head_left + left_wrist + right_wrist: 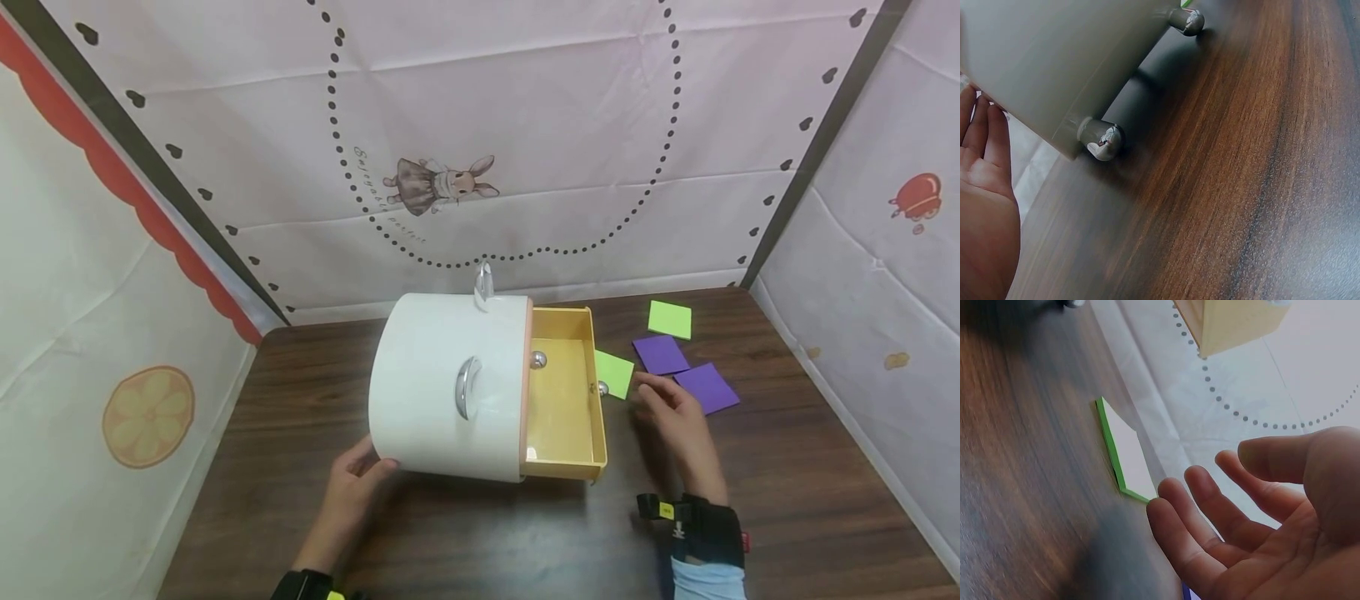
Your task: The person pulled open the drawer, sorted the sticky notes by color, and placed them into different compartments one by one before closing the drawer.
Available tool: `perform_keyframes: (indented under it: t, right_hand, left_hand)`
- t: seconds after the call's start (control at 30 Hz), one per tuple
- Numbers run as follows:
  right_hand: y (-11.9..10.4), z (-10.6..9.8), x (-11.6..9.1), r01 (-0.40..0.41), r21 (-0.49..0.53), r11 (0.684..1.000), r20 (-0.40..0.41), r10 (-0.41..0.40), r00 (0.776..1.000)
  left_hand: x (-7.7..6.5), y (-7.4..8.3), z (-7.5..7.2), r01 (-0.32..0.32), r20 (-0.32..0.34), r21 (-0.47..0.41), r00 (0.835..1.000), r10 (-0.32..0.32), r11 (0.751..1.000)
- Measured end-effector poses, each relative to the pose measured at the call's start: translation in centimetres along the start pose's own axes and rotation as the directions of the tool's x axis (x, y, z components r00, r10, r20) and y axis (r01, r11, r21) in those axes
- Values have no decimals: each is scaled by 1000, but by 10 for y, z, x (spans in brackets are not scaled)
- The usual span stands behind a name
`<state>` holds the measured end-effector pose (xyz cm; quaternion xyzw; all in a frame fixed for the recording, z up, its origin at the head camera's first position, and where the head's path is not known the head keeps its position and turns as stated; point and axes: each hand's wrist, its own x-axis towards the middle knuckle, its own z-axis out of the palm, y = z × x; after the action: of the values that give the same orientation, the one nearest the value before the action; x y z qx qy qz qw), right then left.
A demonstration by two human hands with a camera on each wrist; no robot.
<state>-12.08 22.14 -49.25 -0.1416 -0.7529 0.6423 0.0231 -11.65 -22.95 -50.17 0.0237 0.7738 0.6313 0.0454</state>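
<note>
A white storage box (442, 383) with a curved body stands mid-table, its yellow drawer (566, 404) pulled out on the right side. At the box's lower left corner is my left hand (356, 479); its thumb overlaps the near edge. In the left wrist view, its fingers (994, 134) reach straight along the box's edge. My right hand (675, 425) hovers right of the drawer, fingers loosely spread and holding nothing. Its fingertips are close to a green sticky-note pad (1124, 450) in the right wrist view; the head view shows that green pad (615, 373) beside the drawer knob (603, 388).
Two purple note pads (660, 354) lie right of the green one, with another green pad (670, 319) farther back. Silver handles (467, 387) stick out of the box, and silver-tipped stubs (1102, 139) show low on it. Printed cloth walls (570, 167) enclose the wooden table (300, 400).
</note>
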Motion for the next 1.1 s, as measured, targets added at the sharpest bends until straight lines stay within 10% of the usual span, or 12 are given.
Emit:
perform_keyframes:
  t: [0.43, 0.67, 1.1]
  right_hand:
    - [8, 4, 6, 31, -138, 990, 2, -31, 1000]
    - [21, 13, 13, 118, -420, 900, 94, -87, 992]
    - [21, 20, 14, 175, -552, 816, 94, -147, 985]
  left_hand:
    - [-2, 0, 0, 4, -19, 19, 1000, -4, 1000]
    - [-2, -2, 0, 15, -12, 19, 1000, -15, 1000]
    - [-1, 2, 0, 13, 6, 6, 1000, -13, 1000]
